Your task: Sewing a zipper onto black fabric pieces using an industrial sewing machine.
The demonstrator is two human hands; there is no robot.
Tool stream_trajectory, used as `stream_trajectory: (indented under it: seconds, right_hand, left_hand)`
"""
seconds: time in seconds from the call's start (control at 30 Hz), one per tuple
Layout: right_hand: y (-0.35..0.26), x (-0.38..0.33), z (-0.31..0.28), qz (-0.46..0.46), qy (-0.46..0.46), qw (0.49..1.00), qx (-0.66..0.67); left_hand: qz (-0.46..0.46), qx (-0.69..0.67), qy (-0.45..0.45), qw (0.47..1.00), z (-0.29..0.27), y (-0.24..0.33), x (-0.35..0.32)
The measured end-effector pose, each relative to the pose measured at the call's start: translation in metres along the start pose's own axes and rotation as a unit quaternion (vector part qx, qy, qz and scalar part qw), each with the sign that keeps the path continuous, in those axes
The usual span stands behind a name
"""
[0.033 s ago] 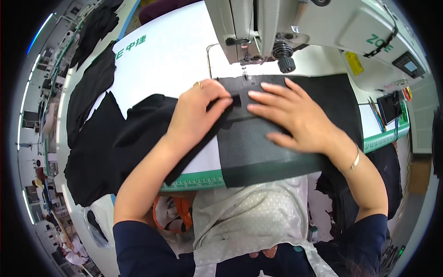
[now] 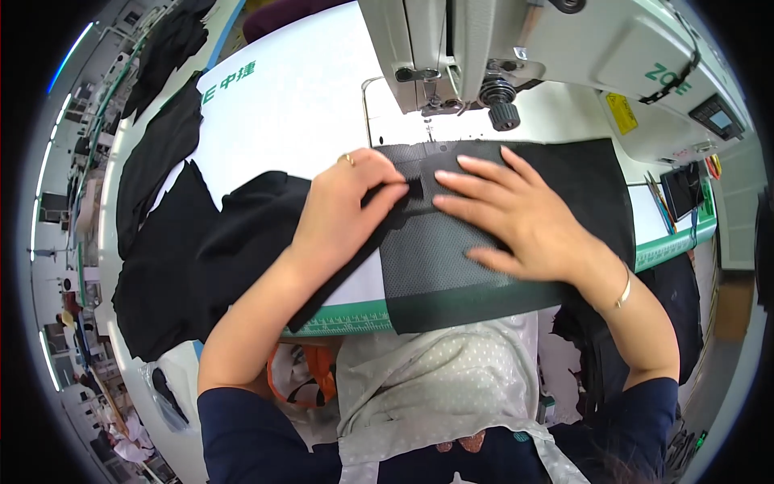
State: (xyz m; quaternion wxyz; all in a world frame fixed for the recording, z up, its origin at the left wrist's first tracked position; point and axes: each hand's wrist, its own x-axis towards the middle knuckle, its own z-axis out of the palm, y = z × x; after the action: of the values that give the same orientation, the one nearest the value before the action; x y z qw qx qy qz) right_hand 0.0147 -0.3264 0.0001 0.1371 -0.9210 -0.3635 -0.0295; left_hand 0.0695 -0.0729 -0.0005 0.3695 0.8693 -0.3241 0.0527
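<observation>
A black mesh fabric panel [image 2: 451, 250] lies on the sewing table in front of the machine's needle area. With thumb and fingertips together, my left hand [image 2: 343, 206] pinches the edge of a black fabric piece [image 2: 250, 214] at the mesh panel's left side. A small dark strip [image 2: 414, 189] shows just beside those fingertips. My right hand [image 2: 524, 218] rests flat on the mesh with its fingers spread, holding nothing. The sewing machine's needle and presser foot [image 2: 431, 121] stand just beyond the panel's far edge, apart from it.
The sewing machine [image 2: 564, 56] fills the far right. More black cloth pieces [image 2: 161, 153] lie along the left. Scissors and tweezers [image 2: 661, 202] sit at the right edge. A green ruler strip [image 2: 347, 317] runs along the table's front; an orange bag [image 2: 302, 375] is below.
The mesh panel and both hands have shifted slightly toward me, so its far edge has come away from the needle area. My grip and hand poses look the same.
</observation>
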Motion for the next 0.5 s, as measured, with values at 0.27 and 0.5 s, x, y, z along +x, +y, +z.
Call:
stream_trajectory:
  seconds: [0.27,0.5]
  right_hand:
    - [-0.006,0.019,0.007,-0.002,0.052,0.998,0.040]
    - [-0.007,0.018,0.012,-0.010,0.046,0.999,-0.004]
  left_hand:
    - [-0.033,-0.019,0.002,0.999,-0.018,0.009,-0.009]
    - [-0.194,-0.305,-0.111,0.926,-0.069,0.019,0.033]
